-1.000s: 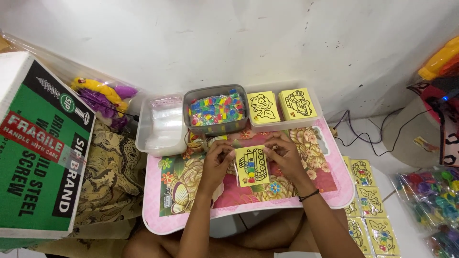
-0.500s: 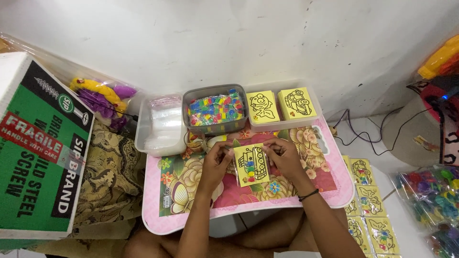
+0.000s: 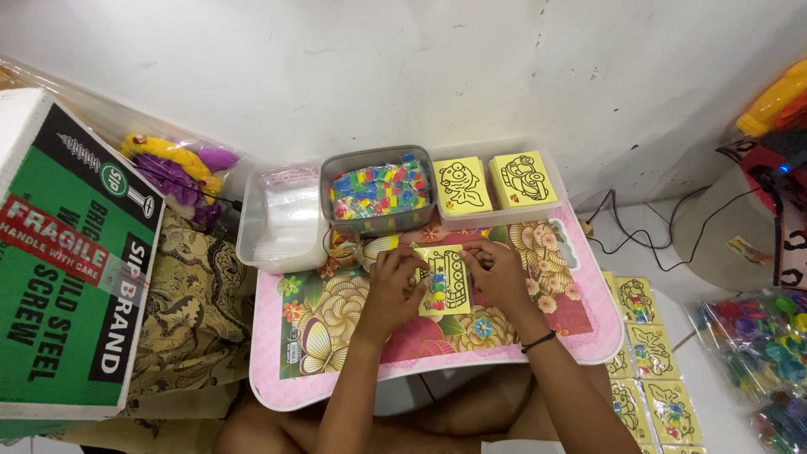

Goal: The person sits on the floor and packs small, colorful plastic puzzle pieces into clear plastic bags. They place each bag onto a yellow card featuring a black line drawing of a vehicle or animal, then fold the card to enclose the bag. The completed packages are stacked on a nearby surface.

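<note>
On the pink table (image 3: 277, 378), one yellow card (image 3: 444, 282) between left hand (image 3: 393, 286) and right hand (image 3: 496, 273), both gripping

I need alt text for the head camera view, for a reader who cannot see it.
Both hands, left hand and right hand, hold a yellow picture card over a pink floral lap table. Behind it stands a grey tub of coloured pieces.

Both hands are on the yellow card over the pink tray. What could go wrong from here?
1. The card is pinched at its top edge by the left hand and right hand; thin card might crease if squeezed.
2. The grey tub of coloured bits sits just beyond the hands; a forward nudge could spill it.
3. The tray seems to rest over the person's legs, so a leg shift might tip it.
</note>
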